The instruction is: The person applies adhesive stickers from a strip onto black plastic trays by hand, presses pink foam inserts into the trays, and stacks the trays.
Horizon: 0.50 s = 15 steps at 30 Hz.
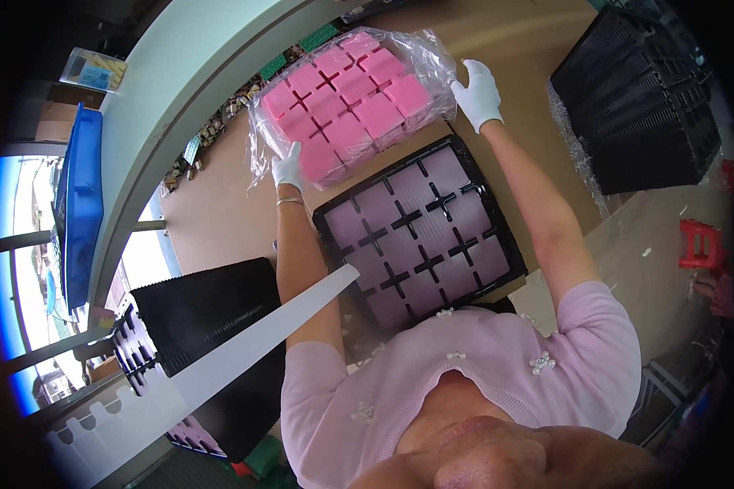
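Pink foam blocks (351,102), set in rows with cross-shaped gaps between them, lie in a loose clear plastic bag (432,65) on the brown tabletop. My left hand (288,169), in a white glove, grips the bag at its near left corner. At the far right edge of the bag is my right hand (477,95), also gloved, its fingers stretched out and thumb apart. Closer to my body sits a black tray (488,204) holding pale purple pieces, with black crosses showing between them. It lies between my forearms.
A tall stack of black trays (628,106) stands at the right, clear wrap at its side. More black trays (212,318) are stacked at the left, behind a long white notched strip (261,334). Small parts (212,134) line the far edge. A red stool (700,243) is farther right.
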{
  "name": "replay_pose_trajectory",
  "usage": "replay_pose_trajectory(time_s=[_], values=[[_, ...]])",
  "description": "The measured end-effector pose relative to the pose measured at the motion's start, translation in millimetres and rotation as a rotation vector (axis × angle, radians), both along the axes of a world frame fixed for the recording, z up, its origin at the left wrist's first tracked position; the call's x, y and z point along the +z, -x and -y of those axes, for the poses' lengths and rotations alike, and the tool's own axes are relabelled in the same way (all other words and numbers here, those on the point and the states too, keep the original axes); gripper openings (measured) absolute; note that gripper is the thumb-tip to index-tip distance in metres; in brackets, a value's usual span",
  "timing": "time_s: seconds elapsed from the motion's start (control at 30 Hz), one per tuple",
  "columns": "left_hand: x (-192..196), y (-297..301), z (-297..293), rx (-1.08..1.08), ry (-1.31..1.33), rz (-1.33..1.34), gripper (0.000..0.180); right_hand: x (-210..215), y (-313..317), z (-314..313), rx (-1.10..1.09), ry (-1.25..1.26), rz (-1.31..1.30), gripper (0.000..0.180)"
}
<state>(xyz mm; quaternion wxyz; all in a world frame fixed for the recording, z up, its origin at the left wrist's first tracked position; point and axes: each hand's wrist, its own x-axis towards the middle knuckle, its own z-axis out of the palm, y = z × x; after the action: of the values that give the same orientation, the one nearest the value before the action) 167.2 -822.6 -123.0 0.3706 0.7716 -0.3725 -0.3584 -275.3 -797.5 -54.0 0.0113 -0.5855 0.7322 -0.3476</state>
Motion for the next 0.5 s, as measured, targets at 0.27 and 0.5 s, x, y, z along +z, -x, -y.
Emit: replay_pose_trajectory(time_s=[0.27,0.5], values=[[96.3,17.2,-153.3,-0.082,0.343,0.119,0.068,-17.3,69.5,-140.1,0.052,-0.370,0.224,0.036],[97.4,28.0,-329.3,-0.036,0.151,-0.160,0.040,-59.5,140.5,-309.4,-0.143,-0.419,0.626,0.035]])
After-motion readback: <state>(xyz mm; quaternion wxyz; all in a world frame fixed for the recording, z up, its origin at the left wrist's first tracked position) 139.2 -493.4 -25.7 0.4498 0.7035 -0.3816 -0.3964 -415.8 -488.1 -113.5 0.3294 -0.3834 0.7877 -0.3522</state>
